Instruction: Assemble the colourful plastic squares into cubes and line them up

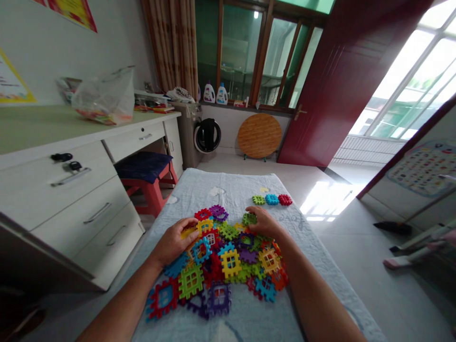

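Colourful interlocking plastic pieces lie in a heap on the cloth-covered table. At the heap's upper left, my left hand has its fingers closed on a yellow piece. My right hand is at the upper right of the heap, its thumb and fingers around a green piece. Behind it, toward the far right corner, a green stack, a blue stack and a red stack sit in a row.
On the left stand a white desk with a plastic bag on top and a red stool with a dark cushion. A washing machine and a round wooden board are beyond the table. A red door stands at the right.
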The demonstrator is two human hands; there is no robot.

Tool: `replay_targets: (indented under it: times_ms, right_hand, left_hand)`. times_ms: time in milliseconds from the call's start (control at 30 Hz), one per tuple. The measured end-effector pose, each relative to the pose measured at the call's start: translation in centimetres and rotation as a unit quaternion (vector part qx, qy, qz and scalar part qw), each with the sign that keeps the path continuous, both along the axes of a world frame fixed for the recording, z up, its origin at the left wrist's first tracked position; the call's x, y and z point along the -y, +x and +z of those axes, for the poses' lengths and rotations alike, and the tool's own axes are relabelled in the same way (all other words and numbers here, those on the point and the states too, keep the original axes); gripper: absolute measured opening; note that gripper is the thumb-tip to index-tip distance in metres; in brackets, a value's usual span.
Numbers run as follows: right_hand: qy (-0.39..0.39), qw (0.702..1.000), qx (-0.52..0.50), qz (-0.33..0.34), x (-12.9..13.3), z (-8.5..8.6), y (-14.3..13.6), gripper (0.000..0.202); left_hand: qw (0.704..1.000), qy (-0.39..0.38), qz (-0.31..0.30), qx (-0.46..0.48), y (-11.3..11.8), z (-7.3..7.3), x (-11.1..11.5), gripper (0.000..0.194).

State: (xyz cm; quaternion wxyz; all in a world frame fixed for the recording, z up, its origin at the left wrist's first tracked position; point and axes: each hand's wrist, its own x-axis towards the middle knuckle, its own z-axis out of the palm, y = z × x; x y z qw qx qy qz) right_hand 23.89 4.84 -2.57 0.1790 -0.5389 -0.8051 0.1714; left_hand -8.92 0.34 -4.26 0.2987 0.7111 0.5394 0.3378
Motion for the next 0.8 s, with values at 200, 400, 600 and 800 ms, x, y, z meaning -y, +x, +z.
replay_targets:
  times_ms: [200, 400, 600, 800]
  right_hand:
    - [0.045, 0.998, 0.009, -0.035, -0.6, -0.2, 1.6, 0.058]
    - [0.012, 1.000, 0.016, 0.015, 0.2, 0.4, 0.3, 0.053]
    - [-0.001, 0.999, 0.039, 0.006, 0.7, 0.6, -0.5, 0.048]
    - [-0.011, 1.000, -0.009, -0.015, 0.8, 0.3, -0.3, 0.053]
  left_hand:
    - [1.000, -0.003, -0.003, 0.002, 0.0, 0.2, 0.0, 0.046]
    - [1.000, 0.006, -0.002, -0.012, 0.0, 0.4, 0.2, 0.045]
    - [1.000, 0.004, -0.001, -0.002, 0.1, 0.1, 0.1, 0.044]
    - [1.000, 0.004, 0.000, -0.006, 0.0, 0.2, 0.1, 0.044]
